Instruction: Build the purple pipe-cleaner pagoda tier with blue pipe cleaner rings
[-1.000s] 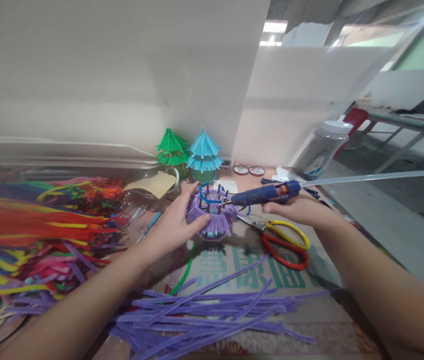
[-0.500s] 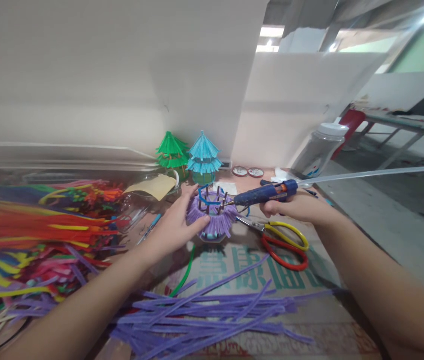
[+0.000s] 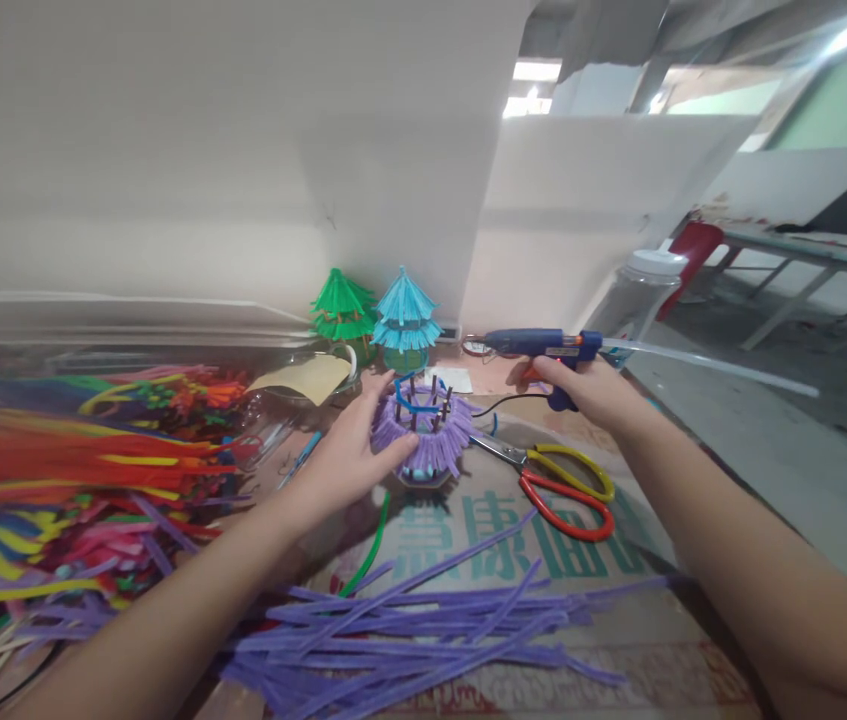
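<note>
My left hand (image 3: 355,447) grips the left side of a small round purple pipe-cleaner model (image 3: 434,440), thumb on its fringe. Dark short posts rise from the model's top, and a bent blue pipe cleaner (image 3: 402,398) runs along some of them. In my right hand (image 3: 573,385) is a blue glue gun (image 3: 532,343), held up to the right of the model with its nozzle pointing left, apart from the posts. A long clear glue stick (image 3: 715,364) sticks out of its back. Scissors (image 3: 569,507) with one red and one yellow handle lie below the glue gun.
Loose purple pipe cleaners (image 3: 408,640) lie in front. Bundles of coloured pipe cleaners (image 3: 78,440) fill the left. Green (image 3: 343,300) and light blue (image 3: 406,310) tiered models stand by the wall. A clear bottle with a white lid (image 3: 644,290) stands at the right edge.
The glue gun in my right hand has lifted away from the model's posts, up and slightly right, and its glue stick now slants downward. My left hand stays on the model.
</note>
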Demonstrator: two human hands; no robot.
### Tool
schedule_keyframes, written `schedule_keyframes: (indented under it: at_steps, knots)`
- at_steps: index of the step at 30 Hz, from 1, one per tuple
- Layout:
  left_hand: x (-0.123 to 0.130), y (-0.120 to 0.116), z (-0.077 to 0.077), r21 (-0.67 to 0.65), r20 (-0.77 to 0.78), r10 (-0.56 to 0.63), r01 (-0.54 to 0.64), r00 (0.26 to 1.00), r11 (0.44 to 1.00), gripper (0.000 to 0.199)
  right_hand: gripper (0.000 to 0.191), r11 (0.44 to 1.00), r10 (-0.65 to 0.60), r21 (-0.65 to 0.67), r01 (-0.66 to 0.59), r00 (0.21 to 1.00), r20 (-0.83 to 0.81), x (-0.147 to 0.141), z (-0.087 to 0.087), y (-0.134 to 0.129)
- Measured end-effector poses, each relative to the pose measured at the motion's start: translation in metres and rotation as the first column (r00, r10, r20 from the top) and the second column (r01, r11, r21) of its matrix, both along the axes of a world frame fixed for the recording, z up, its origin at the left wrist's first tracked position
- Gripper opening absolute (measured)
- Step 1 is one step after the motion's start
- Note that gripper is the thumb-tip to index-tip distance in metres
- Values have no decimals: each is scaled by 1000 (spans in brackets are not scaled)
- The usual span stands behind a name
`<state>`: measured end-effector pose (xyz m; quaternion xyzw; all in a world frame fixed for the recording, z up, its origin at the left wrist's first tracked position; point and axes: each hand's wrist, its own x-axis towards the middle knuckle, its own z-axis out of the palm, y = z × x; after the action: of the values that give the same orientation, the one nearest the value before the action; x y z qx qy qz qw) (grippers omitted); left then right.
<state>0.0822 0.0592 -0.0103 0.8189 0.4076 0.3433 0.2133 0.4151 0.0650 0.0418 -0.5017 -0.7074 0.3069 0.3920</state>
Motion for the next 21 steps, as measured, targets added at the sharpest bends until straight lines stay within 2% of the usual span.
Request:
schedule_keyframes:
  at_steps: [5,7,11,14,18,21]
  knots:
    - [-5,-6,17,194,-36,64,-55,997,979,76,42,960,-262,-45,275,946,189,4,-20,38]
    - [-8,-8,23,244,-52,96,-80,994,966,73,39,949,-293,-58,310,933,210,2,-28,58]
    - [-13,-10,29,296,-87,135,-104,987,949,70,30,937,-319,-74,342,921,221,-8,-44,86]
    - [-15,-9,36,354,-101,139,-95,985,930,60,30,944,-295,-85,319,931,215,-17,-56,88]
    - [-12,-11,60,465,-128,117,-45,985,884,32,32,967,-236,-47,250,951,200,-24,-63,78]
    - [-6,-14,81,463,-179,98,-4,979,886,27,32,974,-219,-12,228,949,229,-20,-58,71]
